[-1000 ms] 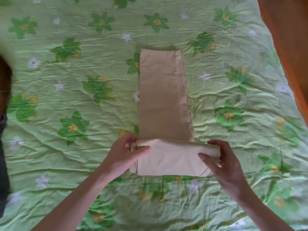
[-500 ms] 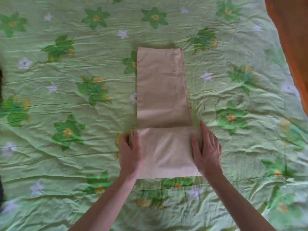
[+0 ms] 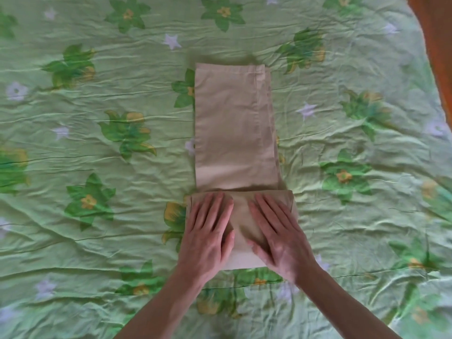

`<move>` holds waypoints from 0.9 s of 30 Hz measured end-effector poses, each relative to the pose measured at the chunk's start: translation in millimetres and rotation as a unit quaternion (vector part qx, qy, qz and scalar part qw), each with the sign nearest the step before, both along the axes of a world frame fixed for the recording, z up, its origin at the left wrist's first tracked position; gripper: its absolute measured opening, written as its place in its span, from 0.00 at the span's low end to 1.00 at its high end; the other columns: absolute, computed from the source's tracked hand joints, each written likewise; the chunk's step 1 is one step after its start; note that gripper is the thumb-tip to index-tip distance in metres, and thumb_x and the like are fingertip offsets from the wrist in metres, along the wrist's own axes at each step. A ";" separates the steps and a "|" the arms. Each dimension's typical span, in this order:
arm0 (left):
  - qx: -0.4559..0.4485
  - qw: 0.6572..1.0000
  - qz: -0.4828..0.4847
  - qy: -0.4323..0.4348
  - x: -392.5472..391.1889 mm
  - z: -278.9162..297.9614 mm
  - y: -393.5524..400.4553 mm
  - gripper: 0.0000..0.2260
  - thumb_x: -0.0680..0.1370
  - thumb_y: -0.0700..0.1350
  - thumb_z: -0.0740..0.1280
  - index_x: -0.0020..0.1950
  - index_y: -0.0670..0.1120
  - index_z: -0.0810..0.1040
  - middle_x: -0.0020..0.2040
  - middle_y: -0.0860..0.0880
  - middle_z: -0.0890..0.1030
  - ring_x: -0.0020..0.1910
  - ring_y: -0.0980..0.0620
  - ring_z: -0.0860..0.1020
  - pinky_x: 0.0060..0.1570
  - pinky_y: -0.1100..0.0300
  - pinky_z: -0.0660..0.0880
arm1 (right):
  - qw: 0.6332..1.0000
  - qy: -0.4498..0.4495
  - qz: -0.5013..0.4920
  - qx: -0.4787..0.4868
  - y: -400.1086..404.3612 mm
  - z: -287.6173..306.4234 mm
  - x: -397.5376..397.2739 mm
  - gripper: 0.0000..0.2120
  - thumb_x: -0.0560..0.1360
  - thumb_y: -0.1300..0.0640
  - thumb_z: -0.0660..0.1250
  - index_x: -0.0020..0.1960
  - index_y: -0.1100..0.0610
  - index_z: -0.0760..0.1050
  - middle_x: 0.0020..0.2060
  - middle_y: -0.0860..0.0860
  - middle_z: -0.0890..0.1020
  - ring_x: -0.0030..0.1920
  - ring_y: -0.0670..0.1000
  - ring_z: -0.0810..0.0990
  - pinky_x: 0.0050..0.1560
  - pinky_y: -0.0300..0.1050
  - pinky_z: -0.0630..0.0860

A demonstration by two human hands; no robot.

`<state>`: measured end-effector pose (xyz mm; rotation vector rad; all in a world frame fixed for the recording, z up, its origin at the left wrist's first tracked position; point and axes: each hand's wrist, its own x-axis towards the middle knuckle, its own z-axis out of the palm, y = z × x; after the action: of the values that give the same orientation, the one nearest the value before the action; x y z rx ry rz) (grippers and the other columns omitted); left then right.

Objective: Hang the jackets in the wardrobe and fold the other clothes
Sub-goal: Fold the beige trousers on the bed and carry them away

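Observation:
A pair of beige trousers (image 3: 234, 126) lies lengthwise on the bed, folded into a long narrow strip. Its near end is folded over into a thicker band (image 3: 241, 216). My left hand (image 3: 208, 231) lies flat on the left half of that band, fingers straight and pointing away from me. My right hand (image 3: 276, 231) presses flat on the right half, fingers spread. Both palms cover most of the folded part.
The bed is covered by a wrinkled light green sheet (image 3: 97, 167) printed with green flowers and white stars. An orange-brown surface (image 3: 437, 45) shows beyond the bed's right edge at the top right.
My hands folded the near end of the trousers away from me, let go of its edges, and moved inward to lie flat on top of the fold.

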<state>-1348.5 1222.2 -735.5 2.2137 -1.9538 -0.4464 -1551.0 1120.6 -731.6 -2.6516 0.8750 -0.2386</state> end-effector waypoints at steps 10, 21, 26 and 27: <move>-0.001 0.999 -0.010 0.049 4.9 0.5 -3.4 0.36 0.82 0.60 0.62 0.84 0.42 0.60 0.84 0.40 0.58 0.84 0.40 0.56 0.81 0.37 0.55 | 0.996 0.052 -0.011 0.073 -9.5 -7.7 3.0 0.36 0.85 0.37 0.53 0.85 0.57 0.51 0.84 0.54 0.53 0.84 0.53 0.51 0.81 0.58 0.55; 0.213 0.959 -0.119 -0.145 -13.0 41.0 17.2 0.60 0.68 0.62 0.75 0.84 0.36 0.43 0.83 0.32 0.52 0.80 0.29 0.52 0.77 0.27 0.50 | 0.992 0.104 0.060 -0.026 15.9 23.4 -31.3 0.50 0.75 0.32 0.67 0.84 0.61 0.53 0.83 0.65 0.51 0.83 0.65 0.51 0.79 0.63 0.58; 0.255 0.955 -0.081 -0.128 -34.1 71.4 0.5 0.46 0.77 0.49 0.68 0.84 0.38 0.41 0.84 0.34 0.46 0.83 0.32 0.49 0.80 0.32 0.47 | 0.983 0.176 0.050 -0.024 19.6 29.6 -27.9 0.59 0.62 0.36 0.80 0.82 0.62 0.60 0.81 0.67 0.59 0.81 0.66 0.59 0.80 0.61 0.59; 0.253 0.956 -0.085 -0.121 -32.2 79.0 -0.1 0.43 0.78 0.49 0.67 0.84 0.39 0.44 0.84 0.35 0.48 0.82 0.33 0.52 0.81 0.34 0.50 | 0.985 0.163 0.056 -0.025 18.6 31.5 -27.5 0.57 0.59 0.38 0.82 0.80 0.61 0.64 0.78 0.66 0.65 0.79 0.65 0.65 0.79 0.60 0.64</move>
<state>-1380.7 1222.1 -656.5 2.4993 -2.3900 -0.8173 -1578.6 1139.2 -700.2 -2.8224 0.8186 0.2091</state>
